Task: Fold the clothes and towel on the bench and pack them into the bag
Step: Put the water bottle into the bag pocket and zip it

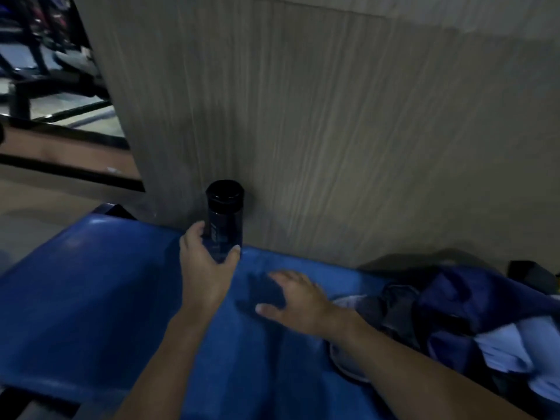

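Note:
A blue padded bench [91, 298] fills the lower part of the head view. My left hand [204, 265] grips a dark bottle with a black lid [225, 213] that stands upright near the bench's far edge, against the wall. My right hand [297, 301] hovers flat over the bench with its fingers spread, holding nothing. To the right lies a heap of clothes [472, 316]: a dark blue garment on top, a grey piece [391, 307] beside it and pale blue-white cloth [509, 347] below. No bag can be told apart in this dim, blurred frame.
A wood-grain wall panel [333, 131] rises straight behind the bench. At the upper left are black metal frames [36, 86] and a tiled floor. A small dark object [528, 275] sits at the far right behind the clothes.

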